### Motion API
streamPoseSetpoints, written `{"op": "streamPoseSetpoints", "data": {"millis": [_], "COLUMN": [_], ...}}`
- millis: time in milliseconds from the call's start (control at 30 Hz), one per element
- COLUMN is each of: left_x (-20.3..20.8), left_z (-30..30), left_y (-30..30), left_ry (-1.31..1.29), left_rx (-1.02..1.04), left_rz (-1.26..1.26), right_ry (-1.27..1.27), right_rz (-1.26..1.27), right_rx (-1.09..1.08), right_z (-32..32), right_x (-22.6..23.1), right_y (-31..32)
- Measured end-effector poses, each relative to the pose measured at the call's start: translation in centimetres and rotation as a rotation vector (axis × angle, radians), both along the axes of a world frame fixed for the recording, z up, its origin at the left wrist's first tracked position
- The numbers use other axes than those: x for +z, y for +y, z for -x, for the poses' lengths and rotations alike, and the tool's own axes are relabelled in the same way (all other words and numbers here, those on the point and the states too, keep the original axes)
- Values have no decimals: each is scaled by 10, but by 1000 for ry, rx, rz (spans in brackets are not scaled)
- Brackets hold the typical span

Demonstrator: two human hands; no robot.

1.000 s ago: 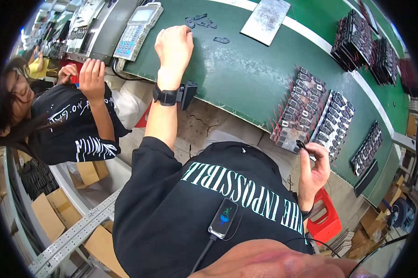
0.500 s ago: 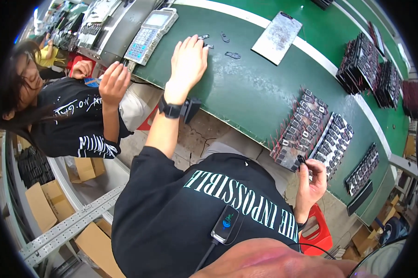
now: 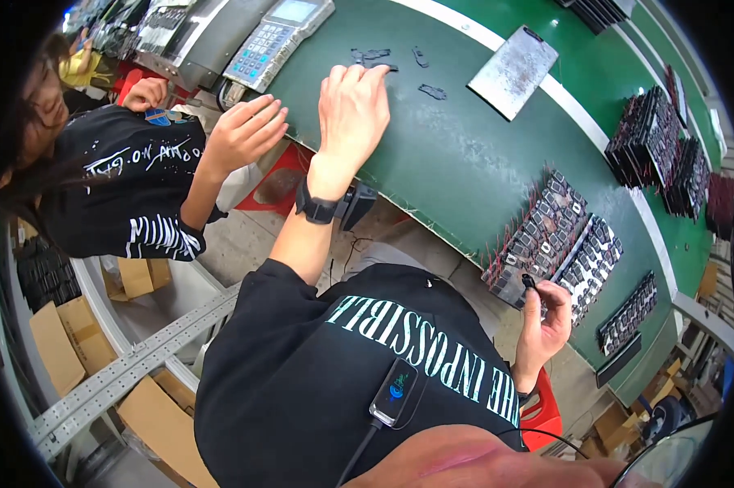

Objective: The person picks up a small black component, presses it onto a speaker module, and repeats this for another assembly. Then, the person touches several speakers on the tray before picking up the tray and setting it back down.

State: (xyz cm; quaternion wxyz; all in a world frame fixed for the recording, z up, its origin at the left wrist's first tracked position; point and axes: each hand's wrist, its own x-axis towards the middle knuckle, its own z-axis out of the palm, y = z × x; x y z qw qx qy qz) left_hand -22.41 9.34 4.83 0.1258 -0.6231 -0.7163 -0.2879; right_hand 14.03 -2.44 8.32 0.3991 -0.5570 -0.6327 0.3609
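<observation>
At the far side of the green table (image 3: 440,154), my left hand (image 3: 352,114) bends its fingers down beside several small flat black parts (image 3: 370,55). Its fingertips meet one of these parts, and whatever lies between them is hidden. Another small black part (image 3: 432,91) rests just to the right, apart from the hand. Near the table's front edge my right hand (image 3: 547,321) pinches a small black piece (image 3: 529,281) between thumb and forefinger. Just beyond it lies a board of small square black modules with red wires (image 3: 538,236). A second module row (image 3: 590,256) is beside it.
A scuffed metal plate (image 3: 512,73) lies at the back. Left of my reach stand a keypad unit with a screen (image 3: 273,45) and a seated person's raised hand (image 3: 247,130). Stacked dark boards (image 3: 645,134) and another module strip (image 3: 629,313) occupy the right side.
My left hand's fingers have gone from nearly straight to bent over the black parts. The view has shifted slightly. The other person's hand has moved closer to my left arm. My right hand keeps its pinch.
</observation>
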Motion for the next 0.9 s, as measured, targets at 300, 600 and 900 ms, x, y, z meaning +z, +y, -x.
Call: {"op": "streamPoseSetpoints", "data": {"millis": [300,600,900], "left_x": [-87,-105,-88], "left_z": [-162,-240,-263], "left_y": [-26,-52,-88], "left_ry": [-240,-278,-122], "left_rx": [-558,-849,-922], "left_rz": [-87,-148,-9], "right_ry": [-67,-179,-183], "right_rz": [46,-14,-63], "right_rx": [-56,-145,-144], "right_z": [-54,-96,-117], "right_x": [-65,-85,-87], "right_y": [42,8,-10]}}
